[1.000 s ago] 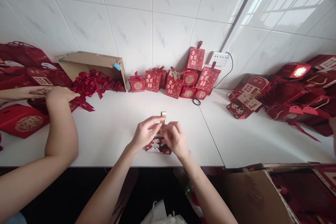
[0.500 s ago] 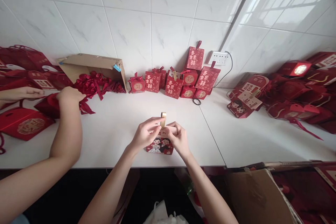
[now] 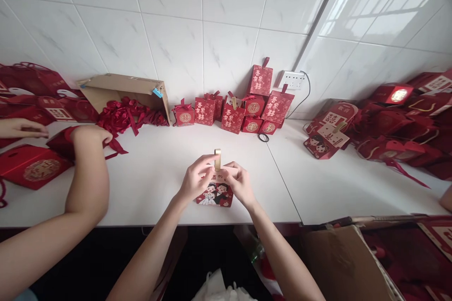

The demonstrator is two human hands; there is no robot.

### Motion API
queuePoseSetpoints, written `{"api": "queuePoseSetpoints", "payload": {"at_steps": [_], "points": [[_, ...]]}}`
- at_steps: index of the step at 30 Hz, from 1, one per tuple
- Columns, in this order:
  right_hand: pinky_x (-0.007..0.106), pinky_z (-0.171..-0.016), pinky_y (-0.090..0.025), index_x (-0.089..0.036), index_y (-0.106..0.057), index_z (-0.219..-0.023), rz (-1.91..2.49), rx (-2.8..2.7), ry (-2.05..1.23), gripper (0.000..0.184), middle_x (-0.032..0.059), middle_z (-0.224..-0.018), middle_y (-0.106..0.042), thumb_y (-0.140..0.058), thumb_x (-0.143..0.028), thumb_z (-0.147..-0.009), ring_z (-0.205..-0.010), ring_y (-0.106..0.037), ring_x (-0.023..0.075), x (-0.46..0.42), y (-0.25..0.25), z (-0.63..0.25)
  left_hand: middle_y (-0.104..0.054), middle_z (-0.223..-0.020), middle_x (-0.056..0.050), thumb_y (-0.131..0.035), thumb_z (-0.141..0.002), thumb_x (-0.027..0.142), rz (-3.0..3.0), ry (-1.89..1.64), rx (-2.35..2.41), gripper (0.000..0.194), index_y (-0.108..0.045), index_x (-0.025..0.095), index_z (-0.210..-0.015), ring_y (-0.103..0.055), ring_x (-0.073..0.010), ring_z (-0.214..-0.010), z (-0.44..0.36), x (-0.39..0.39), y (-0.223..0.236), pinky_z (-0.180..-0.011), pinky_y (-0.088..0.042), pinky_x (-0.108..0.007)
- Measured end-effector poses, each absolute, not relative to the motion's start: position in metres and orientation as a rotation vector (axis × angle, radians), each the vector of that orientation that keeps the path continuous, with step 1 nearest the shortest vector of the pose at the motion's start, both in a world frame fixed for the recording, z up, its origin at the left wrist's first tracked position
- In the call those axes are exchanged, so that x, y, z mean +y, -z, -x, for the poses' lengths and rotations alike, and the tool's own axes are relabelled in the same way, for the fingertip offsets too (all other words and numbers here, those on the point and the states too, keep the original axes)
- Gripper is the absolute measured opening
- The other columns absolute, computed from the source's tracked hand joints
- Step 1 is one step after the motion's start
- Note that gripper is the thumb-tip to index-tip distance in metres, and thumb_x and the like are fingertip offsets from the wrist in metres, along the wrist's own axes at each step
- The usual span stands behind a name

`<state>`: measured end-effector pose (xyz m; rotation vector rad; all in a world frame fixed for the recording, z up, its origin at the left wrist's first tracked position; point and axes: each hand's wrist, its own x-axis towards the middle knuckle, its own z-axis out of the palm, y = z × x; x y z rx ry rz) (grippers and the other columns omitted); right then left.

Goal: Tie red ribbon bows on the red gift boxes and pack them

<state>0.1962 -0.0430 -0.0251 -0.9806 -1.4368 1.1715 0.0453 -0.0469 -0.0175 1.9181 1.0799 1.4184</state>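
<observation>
A small red gift box [image 3: 214,194] with a cartoon bride and groom on its front stands upright on the white table, near the front edge. My left hand [image 3: 195,176] pinches its top edge from the left, with the index finger at the gold ribbon loop [image 3: 218,159] that rises from the top. From the other side, my right hand [image 3: 240,183] grips the top right of the box between thumb and fingers. Both hands partly hide the pale upper flap and its lettering.
At left, a co-worker's hands [image 3: 90,135] work around a dark red box beside a larger red box [image 3: 38,167]. A cardboard box [image 3: 123,82] holds red ribbons. Finished-looking red boxes [image 3: 233,117] line the wall; more red bags [image 3: 399,122] lie right. A carton [image 3: 346,258] stands below.
My hands stay on the gift box with almost no movement. The co-worker's hands have shifted slightly, and a bit of skin now shows at the right edge.
</observation>
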Motion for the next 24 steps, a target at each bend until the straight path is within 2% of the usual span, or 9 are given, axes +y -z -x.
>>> {"api": "queuePoseSetpoints", "payload": {"at_steps": [3, 5, 6, 8, 10, 13, 16, 20, 24], "points": [[0.023, -0.054, -0.039, -0.016, -0.056, -0.075, 1.022, -1.395, -1.220, 0.030, -0.0011, -0.066, -0.054, -0.058, -0.046, -0.076, -0.058, -0.049, 0.0117, -0.041, 0.018, -0.204, -0.045, -0.136, -0.011, -0.050, -0.086, 0.028, -1.834, -1.413, 1.057, 0.055, -0.032, 0.025, -0.138, -0.056, -0.0205, -0.110, -0.040, -0.048, 0.024, -0.085, -0.053, -0.032], [0.022, -0.052, -0.037, -0.016, -0.056, -0.076, 1.042, -1.282, -1.223, 0.031, -0.0017, -0.066, -0.052, -0.058, -0.048, -0.077, -0.057, -0.047, 0.0109, -0.041, 0.008, -0.211, -0.035, -0.143, -0.012, -0.054, -0.084, 0.031, -1.726, -1.388, 1.018, 0.073, -0.011, 0.029, -0.144, -0.049, -0.0240, -0.119, -0.036, -0.054, 0.034, -0.094, -0.048, -0.038], [0.022, -0.052, -0.037, -0.017, -0.056, -0.076, 1.037, -1.217, -1.222, 0.032, -0.0019, -0.067, -0.051, -0.057, -0.048, -0.077, -0.057, -0.047, 0.0106, -0.041, 0.002, -0.215, -0.034, -0.144, -0.012, -0.055, -0.084, 0.033, -1.668, -1.354, 0.990, 0.078, -0.006, 0.030, -0.144, -0.047, -0.0255, -0.122, -0.035, -0.059, 0.040, -0.096, -0.046, -0.040], [0.021, -0.052, -0.038, -0.018, -0.054, -0.076, 1.004, -1.114, -1.235, 0.031, -0.0023, -0.069, -0.051, -0.058, -0.048, -0.077, -0.058, -0.048, 0.0106, -0.043, -0.011, -0.223, -0.035, -0.142, -0.013, -0.055, -0.083, 0.036, -1.567, -1.263, 0.926, 0.078, -0.007, 0.029, -0.144, -0.046, -0.0289, -0.123, -0.035, -0.072, 0.052, -0.098, -0.044, -0.045], [0.021, -0.053, -0.038, -0.018, -0.054, -0.076, 0.985, -1.058, -1.246, 0.030, -0.0025, -0.069, -0.052, -0.060, -0.048, -0.077, -0.059, -0.050, 0.0112, -0.045, -0.024, -0.230, -0.037, -0.141, -0.014, -0.057, -0.081, 0.038, -1.522, -1.201, 0.867, 0.075, -0.015, 0.026, -0.143, -0.043, -0.0325, -0.125, -0.039, -0.085, 0.060, -0.099, -0.042, -0.047], [0.021, -0.050, -0.037, -0.019, -0.052, -0.074, 1.012, -1.023, -1.209, 0.032, -0.0038, -0.063, -0.050, -0.062, -0.049, -0.075, -0.054, -0.047, 0.0105, -0.050, -0.039, -0.237, -0.046, -0.132, -0.012, -0.062, -0.078, 0.036, -1.513, -1.231, 0.814, 0.070, -0.024, 0.028, -0.136, -0.047, -0.0317, -0.121, -0.051, -0.100, 0.060, -0.097, -0.045, -0.045], [0.019, -0.045, -0.032, -0.018, -0.048, -0.067, 1.046, -1.040, -1.145, 0.036, -0.0061, -0.055, -0.044, -0.064, -0.050, -0.072, -0.047, -0.039, 0.0079, -0.054, -0.047, -0.240, -0.049, -0.126, -0.010, -0.066, -0.075, 0.034, -1.566, -1.216, 0.711, 0.073, -0.021, 0.032, -0.133, -0.054, -0.0285, -0.112, -0.064, -0.108, 0.048, -0.090, -0.050, -0.042], [0.018, -0.043, -0.029, -0.018, -0.047, -0.066, 1.092, -1.083, -1.078, 0.037, -0.0062, -0.054, -0.043, -0.065, -0.050, -0.071, -0.046, -0.037, 0.0068, -0.059, -0.053, -0.245, -0.045, -0.130, -0.012, -0.066, -0.074, 0.044, -1.554, -1.220, 0.620, 0.081, -0.012, 0.033, -0.134, -0.054, -0.0292, -0.112, -0.080, -0.114, 0.034, -0.087, -0.052, -0.043], [0.017, -0.041, -0.028, -0.018, -0.047, -0.066, 1.133, -1.109, -1.003, 0.037, -0.0064, -0.054, -0.042, -0.065, -0.050, -0.071, -0.045, -0.034, 0.0059, -0.064, -0.060, -0.251, -0.044, -0.132, -0.014, -0.063, -0.074, 0.051, -1.499, -1.209, 0.613, 0.079, -0.013, 0.033, -0.132, -0.053, -0.0302, -0.114, -0.092, -0.117, 0.031, -0.087, -0.052, -0.045]]}}
